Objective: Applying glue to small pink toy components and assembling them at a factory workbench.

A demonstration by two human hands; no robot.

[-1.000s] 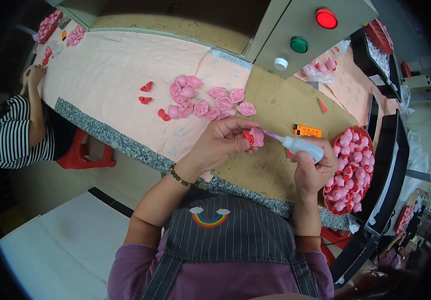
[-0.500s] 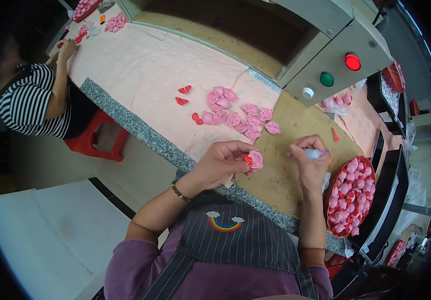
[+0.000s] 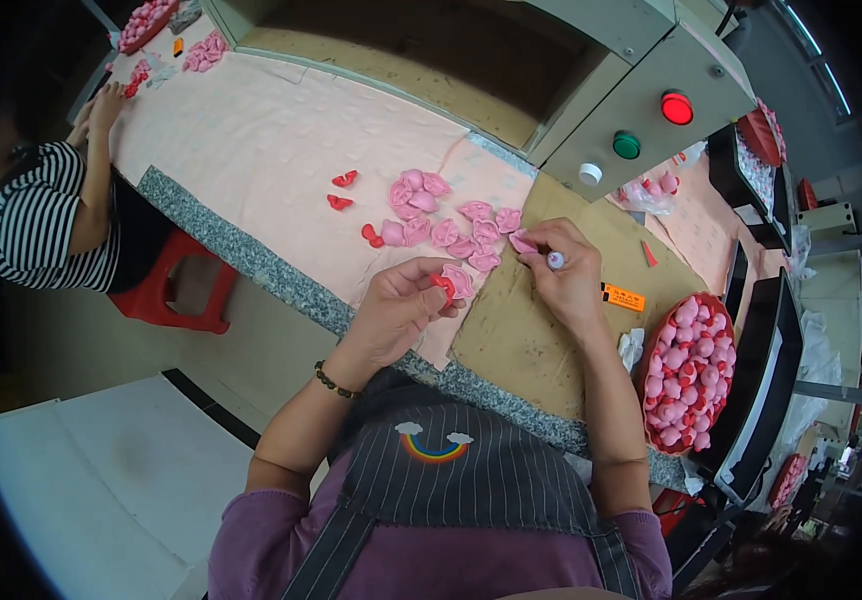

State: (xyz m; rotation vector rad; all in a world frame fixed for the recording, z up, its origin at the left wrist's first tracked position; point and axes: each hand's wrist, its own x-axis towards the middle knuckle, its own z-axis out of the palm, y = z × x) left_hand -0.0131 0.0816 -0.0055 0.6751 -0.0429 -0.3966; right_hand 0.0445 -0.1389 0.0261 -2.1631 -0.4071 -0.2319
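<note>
While left hand (image 3: 396,305) keeps pink-and-red piece (image 3: 454,283) pinched in fingers over tabletop (image 3: 251,140) edge, right hand (image 3: 561,275) has dropped from raised pose, fingers clenched on white tube (image 3: 555,260), tip apparently touching loose pink piece (image 3: 523,242) in row.

Three loose red pieces (image 3: 343,179) and three round buttons (image 3: 627,145).

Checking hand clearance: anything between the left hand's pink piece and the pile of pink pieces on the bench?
Nothing visible. The left hand holds a pink piece right beside the pile of pink pieces; only bare pink cloth lies between them.
</note>
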